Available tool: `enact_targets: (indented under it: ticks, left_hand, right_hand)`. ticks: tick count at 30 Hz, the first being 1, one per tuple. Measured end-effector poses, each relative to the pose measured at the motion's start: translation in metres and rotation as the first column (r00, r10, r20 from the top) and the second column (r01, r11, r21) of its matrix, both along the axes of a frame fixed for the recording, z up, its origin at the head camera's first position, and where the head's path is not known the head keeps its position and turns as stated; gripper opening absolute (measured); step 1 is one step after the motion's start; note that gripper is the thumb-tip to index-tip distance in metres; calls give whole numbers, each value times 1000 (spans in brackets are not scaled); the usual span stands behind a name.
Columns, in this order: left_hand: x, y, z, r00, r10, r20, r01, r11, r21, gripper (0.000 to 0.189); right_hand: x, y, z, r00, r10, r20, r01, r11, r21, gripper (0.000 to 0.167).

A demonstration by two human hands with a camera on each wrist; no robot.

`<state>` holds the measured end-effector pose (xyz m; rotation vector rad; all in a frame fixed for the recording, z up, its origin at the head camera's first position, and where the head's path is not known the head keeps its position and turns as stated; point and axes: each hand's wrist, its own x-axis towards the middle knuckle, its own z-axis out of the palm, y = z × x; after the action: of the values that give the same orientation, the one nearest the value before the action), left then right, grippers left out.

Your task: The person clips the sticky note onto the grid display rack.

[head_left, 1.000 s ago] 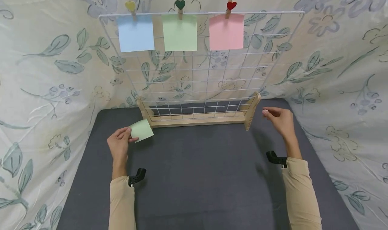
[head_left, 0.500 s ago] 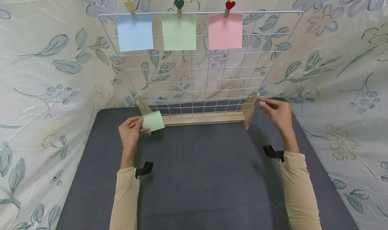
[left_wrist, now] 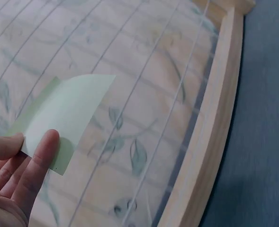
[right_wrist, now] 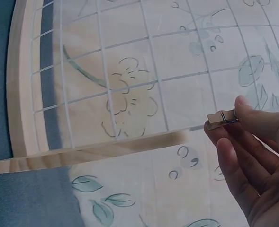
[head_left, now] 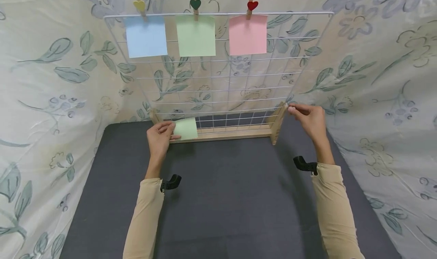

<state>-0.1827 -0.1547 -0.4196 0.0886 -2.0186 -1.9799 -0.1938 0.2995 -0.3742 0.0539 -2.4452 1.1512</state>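
My left hand pinches a pale green paper square by its left edge, in front of the lower left of the white wire grid. In the left wrist view the paper bends slightly between thumb and fingers. At the grid's lower right, my right hand pinches a small wooden clothespin, seen clearly in the right wrist view. Along the grid's top wire hang a blue paper, a green paper and a pink paper, each under a heart-topped clothespin.
A wooden stand holds the grid upright on the dark grey tabletop. Floral cloth surrounds the table at the back and sides. The stand's right foot is close to my right hand.
My left hand has moved right and away from me with the green paper, which now overlaps the grid's lower left. My right hand has moved slightly farther forward with the clothespin.
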Motion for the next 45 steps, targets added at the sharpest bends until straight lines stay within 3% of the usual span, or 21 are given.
enact_targets:
  ticks: [5,9,14,23,30,37,45]
  left_hand:
    - [-4,22,10,997,-66,-35,68,997,38,24]
    - [0,41,30,991,-125,-43,128,990,61,23]
    - [4,63,49,985,-163,-59,164,986,18,21]
    - [2,92,61,971,-200,-133,201,980,-4,19]
    - [4,117,74,955,-237,-177,241,970,6,20]
    - [-18,143,68,933,-285,-220,294,956,11,21]
    - [-22,162,84,910,-310,-275,320,947,-8,17]
  right_hand:
    - [-3,-5,8,1000,14,8,-14,1000,8,29]
    - [-5,-9,13,1000,27,10,-27,1000,-4,28]
    - [-6,-14,20,999,47,-10,-48,998,-35,26]
    - [-8,-19,43,999,42,-34,-46,994,-100,27]
    - [-9,-21,69,989,57,-133,-75,988,-135,23]
    - [-9,-22,96,982,93,-167,-112,988,-108,21]
    - [-13,-24,122,970,163,-180,-189,972,-142,23]
